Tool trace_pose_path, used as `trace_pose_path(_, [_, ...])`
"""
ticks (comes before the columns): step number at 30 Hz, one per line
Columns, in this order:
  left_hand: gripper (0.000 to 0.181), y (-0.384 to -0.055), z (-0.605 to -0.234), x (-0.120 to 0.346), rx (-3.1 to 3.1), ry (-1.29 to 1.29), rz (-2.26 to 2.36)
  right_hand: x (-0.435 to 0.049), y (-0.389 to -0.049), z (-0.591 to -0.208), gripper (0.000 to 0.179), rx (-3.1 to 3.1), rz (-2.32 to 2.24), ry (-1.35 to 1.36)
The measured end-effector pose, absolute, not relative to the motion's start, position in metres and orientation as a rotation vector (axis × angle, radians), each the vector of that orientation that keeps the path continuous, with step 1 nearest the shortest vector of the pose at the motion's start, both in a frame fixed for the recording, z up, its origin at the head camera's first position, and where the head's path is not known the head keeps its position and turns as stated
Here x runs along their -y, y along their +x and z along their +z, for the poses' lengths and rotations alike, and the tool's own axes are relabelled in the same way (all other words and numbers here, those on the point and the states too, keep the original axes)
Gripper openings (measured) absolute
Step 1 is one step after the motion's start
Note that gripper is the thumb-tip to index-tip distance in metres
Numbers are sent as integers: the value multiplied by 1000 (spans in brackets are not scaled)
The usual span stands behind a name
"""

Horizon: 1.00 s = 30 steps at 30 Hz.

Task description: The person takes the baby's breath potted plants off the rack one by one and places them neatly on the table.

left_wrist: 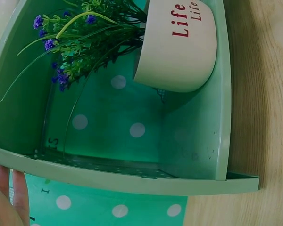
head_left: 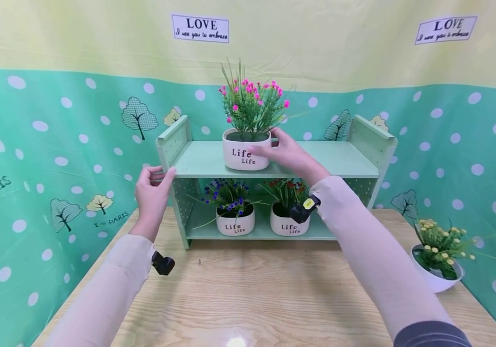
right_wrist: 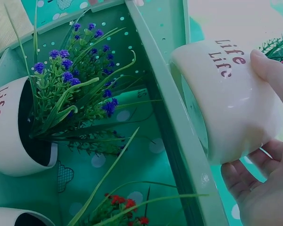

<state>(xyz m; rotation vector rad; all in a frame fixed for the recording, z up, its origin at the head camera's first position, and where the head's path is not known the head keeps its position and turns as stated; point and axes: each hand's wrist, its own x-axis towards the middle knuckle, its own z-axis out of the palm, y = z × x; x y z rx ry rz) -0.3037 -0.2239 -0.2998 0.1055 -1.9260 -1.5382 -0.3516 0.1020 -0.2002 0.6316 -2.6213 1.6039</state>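
Observation:
My right hand [head_left: 289, 152] grips a white oval flowerpot [head_left: 241, 156] marked "Life Life", its thumb on the front and its fingers at the side. Pink artificial flowers [head_left: 254, 96] and long grass stand in this pot. It is upright at the upper tier of a pale green shelf [head_left: 317, 159]. Part of the pot's underside shows in the right wrist view, by the tier's front edge. On the left, my left hand [head_left: 152, 193] holds the shelf's side panel [left_wrist: 108, 179], thumb at the front corner and fingers outside.
On the lower tier stand a pot with blue-purple flowers [head_left: 235, 224] and one with red flowers [head_left: 289, 225], side by side. A white pot with yellow flowers [head_left: 440, 279] sits on the wooden table [head_left: 239, 289] at the right. Behind the shelf hangs a dotted green curtain [head_left: 40, 159].

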Motion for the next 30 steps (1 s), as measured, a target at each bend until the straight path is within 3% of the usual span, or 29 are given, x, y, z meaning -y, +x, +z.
trace_pose_path(5, [49,-305,-300,223,1916,101,-1543,-111,-346,-199,95,2653,1537,588])
trace_pose_path(20, [49,-306,-301,224,1911,97,-1540,-134,-331,-199,107,2667,1468,543])
trace_pose_path(30, [50,-305,-301,224,1915,103,-1532,-148,-322,-198,93,2640,1448,534])
